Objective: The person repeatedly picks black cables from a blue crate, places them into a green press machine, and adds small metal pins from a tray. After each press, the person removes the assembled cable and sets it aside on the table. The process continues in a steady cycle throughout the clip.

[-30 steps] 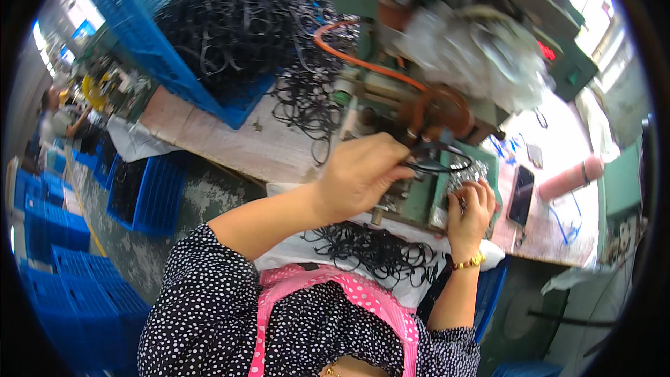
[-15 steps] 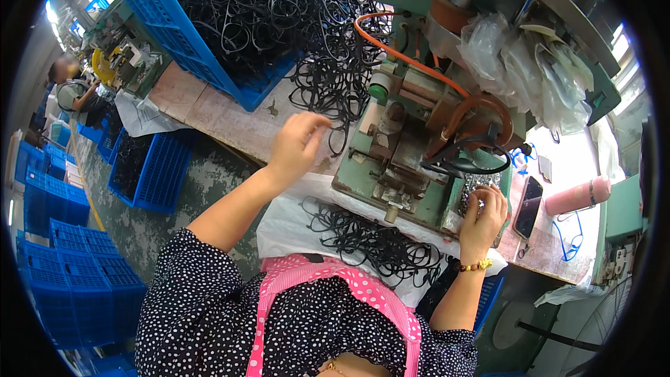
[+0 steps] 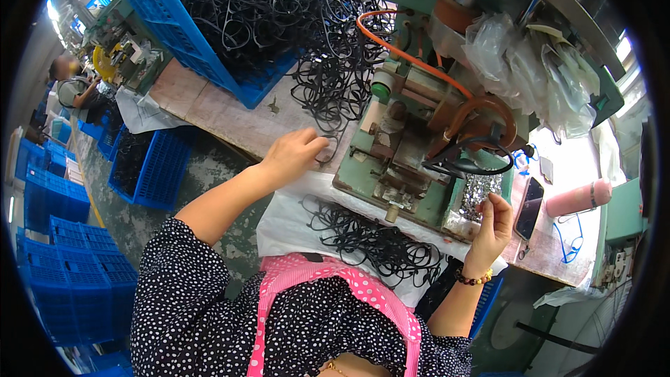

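Note:
My left hand [image 3: 296,155] reaches out over the wooden bench and pinches a thin black ring [image 3: 326,156] at the edge of a loose tangle of black rings [image 3: 335,91]. My right hand [image 3: 492,227] is raised beside a small tray of shiny metal pieces [image 3: 480,188], with thumb and fingers pinched on what looks like one tiny piece. Between my hands stands a green bench machine [image 3: 408,143], and a black ring [image 3: 474,165] hangs on its front fixture. More black rings [image 3: 377,243] lie on a white cloth over my lap.
A blue crate [image 3: 174,35] heaped with black rings stands at the back left. An orange hose [image 3: 419,63] and plastic bags [image 3: 537,70] hang on the machine. A phone [image 3: 528,208] and a pink cylinder [image 3: 578,199] lie at the right. Blue crates [image 3: 63,237] are stacked on the floor, with another person [image 3: 70,84] at the far left.
My left hand has left the machine's fixture and swung left to the loose rings on the bench. A black ring stays on the fixture. My right hand stays by the tray.

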`<state>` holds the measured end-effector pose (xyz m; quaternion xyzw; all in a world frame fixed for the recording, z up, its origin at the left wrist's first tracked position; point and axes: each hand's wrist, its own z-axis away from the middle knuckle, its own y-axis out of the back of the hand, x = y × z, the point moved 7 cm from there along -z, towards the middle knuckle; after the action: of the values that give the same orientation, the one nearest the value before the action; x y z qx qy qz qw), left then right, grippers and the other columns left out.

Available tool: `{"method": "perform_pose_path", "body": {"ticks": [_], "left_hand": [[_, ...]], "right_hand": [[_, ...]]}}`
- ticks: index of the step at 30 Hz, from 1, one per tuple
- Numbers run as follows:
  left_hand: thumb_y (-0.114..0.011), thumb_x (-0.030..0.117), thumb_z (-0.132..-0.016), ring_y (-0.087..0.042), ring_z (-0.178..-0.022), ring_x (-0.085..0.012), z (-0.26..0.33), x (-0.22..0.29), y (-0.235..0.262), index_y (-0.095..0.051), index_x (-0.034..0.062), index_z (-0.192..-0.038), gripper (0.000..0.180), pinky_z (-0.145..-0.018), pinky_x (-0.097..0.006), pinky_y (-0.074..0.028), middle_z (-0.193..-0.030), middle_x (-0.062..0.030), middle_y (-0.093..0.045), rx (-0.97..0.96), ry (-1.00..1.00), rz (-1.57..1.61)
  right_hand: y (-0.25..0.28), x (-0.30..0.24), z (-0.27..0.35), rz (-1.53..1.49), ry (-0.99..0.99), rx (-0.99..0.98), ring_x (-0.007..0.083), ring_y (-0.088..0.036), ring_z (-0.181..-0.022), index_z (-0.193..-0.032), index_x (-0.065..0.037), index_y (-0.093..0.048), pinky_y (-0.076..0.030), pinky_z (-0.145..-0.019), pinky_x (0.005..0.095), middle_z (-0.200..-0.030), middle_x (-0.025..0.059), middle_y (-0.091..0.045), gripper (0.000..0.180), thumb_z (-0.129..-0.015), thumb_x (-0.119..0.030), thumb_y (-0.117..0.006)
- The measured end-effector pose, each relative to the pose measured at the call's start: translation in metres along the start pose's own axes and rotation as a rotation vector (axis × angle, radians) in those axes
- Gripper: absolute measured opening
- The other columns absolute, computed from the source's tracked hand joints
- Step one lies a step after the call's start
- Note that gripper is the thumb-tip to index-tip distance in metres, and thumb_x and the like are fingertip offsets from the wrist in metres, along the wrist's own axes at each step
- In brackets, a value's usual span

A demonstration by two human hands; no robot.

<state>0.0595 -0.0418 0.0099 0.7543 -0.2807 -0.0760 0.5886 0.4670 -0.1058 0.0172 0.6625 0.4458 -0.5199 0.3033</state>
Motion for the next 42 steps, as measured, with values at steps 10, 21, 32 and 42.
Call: {"method": "perform_pose_path", "body": {"ticks": [10, 21, 32, 42], "left_hand": [[-0.068, 0.002, -0.078, -0.064, -0.091, -0.029, -0.039, 0.01, 0.008, -0.069, 0.0118, -0.114, 0.037, -0.08, -0.037, -0.053, -0.116, -0.01, -0.063, 0.127, -0.227, -0.051], [-0.046, 0.023, -0.108, -0.056, -0.064, -0.0064, -0.026, 0.004, 0.094, -0.058, 0.0043, -0.102, 0.024, -0.046, -0.018, -0.038, -0.08, -0.0043, -0.065, 0.462, 0.476, 1.105], [-0.058, 0.012, -0.102, -0.062, -0.077, -0.0093, -0.078, 0.109, 0.136, -0.058, -0.0007, -0.116, 0.019, -0.064, -0.022, -0.049, -0.1, -0.0095, -0.069, 0.572, 0.021, 1.299], [-0.059, 0.004, -0.098, -0.062, -0.076, -0.0086, -0.063, 0.137, 0.117, -0.061, -0.0011, -0.111, 0.013, -0.067, -0.023, -0.05, -0.088, -0.004, -0.069, 0.4, -0.009, 1.15]], "right_hand": [[-0.004, -0.007, 0.009, -0.16, -0.06, -0.039, 0.0156, -0.068, -0.096, -0.113, 0.001, -0.067, -0.053, -0.089, 0.0275, -0.103, 0.0077, -0.071, 0.017, -0.096, 0.001, -0.064], [-0.035, -0.03, 0.008, -0.163, -0.016, -0.088, 0.0089, -0.058, -0.093, -0.1, 0.0, -0.067, -0.044, -0.084, 0.0213, -0.101, 0.0017, -0.064, 0.013, -0.094, 0.009, -0.06], [-0.124, -0.088, 0.005, -0.067, 0.207, -0.22, 0.0134, -0.059, -0.099, -0.125, 0.001, -0.053, -0.045, -0.093, 0.027, -0.103, 0.0059, -0.063, 0.04, -0.088, 0.007, -0.065], [-0.134, -0.084, 0.0, -0.252, 0.112, -0.267, 0.0138, -0.06, -0.101, -0.132, 0.003, -0.046, -0.047, -0.091, 0.027, -0.105, 0.0085, -0.065, 0.049, -0.087, 0.01, -0.063]]}}
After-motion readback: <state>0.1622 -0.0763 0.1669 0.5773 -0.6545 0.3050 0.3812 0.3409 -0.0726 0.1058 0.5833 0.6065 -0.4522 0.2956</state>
